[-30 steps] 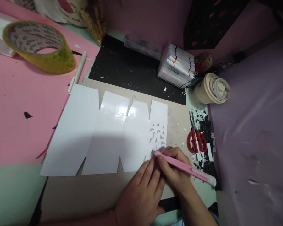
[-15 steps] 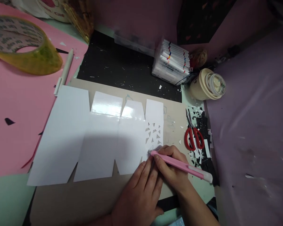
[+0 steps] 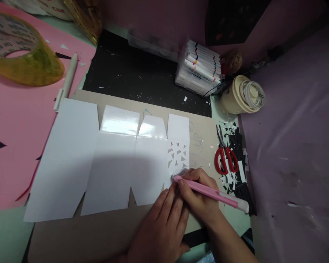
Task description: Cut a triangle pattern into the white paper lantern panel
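Observation:
White card [image 3: 112, 164] with flaps and notches lies flat on a beige board [image 3: 98, 233]. Small triangular holes show in its right panel. My right hand [image 3: 201, 191] grips a pink craft knife [image 3: 208, 190], its tip at the card just below the holes. Pressed flat beside it, my left hand [image 3: 164, 226] has its fingers stretched out over the card's lower right edge, fingertips close to the blade.
Red-handled scissors [image 3: 226, 160] lie at the right among paper scraps. Behind are a box of markers [image 3: 200, 67] and a lidded cup [image 3: 242, 95]. A yellow tape roll [image 3: 44, 65] and a white pen [image 3: 68, 78] sit at the left on pink paper [image 3: 13, 113].
The view has shifted slightly, so the card and the things at the left appear a little further left. Both hands keep nearly the same pose, the knife tip still at the card.

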A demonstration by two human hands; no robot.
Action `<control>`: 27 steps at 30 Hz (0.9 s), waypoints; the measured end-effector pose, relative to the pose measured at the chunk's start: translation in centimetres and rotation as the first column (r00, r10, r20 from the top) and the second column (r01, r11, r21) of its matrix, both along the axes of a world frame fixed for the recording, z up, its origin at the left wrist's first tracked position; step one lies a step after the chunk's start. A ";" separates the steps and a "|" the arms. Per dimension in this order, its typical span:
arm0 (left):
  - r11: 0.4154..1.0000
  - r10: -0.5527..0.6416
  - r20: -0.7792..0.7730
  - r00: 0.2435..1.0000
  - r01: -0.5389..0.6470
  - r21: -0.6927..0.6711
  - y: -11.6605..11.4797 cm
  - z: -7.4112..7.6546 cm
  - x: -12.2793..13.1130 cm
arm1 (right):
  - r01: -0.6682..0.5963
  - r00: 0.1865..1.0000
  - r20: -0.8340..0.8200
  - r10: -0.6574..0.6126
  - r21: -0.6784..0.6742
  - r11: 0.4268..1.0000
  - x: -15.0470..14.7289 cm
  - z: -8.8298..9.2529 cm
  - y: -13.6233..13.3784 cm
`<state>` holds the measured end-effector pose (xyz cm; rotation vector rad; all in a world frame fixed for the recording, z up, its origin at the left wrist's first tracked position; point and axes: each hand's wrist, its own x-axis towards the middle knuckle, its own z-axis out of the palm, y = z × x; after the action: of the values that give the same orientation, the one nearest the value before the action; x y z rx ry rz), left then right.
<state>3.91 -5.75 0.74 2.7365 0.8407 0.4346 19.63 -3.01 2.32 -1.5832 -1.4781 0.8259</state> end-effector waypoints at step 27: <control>1.000 0.004 -0.023 1.000 -0.004 -0.011 -0.1 -0.2 0.1 | 0.081 0.997 0.012 -0.082 0.040 0.996 -0.3 -0.1 0.2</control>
<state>4.00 -5.87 0.55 2.7353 0.8522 0.3994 19.30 -2.81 2.20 -1.6114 -1.4213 0.7363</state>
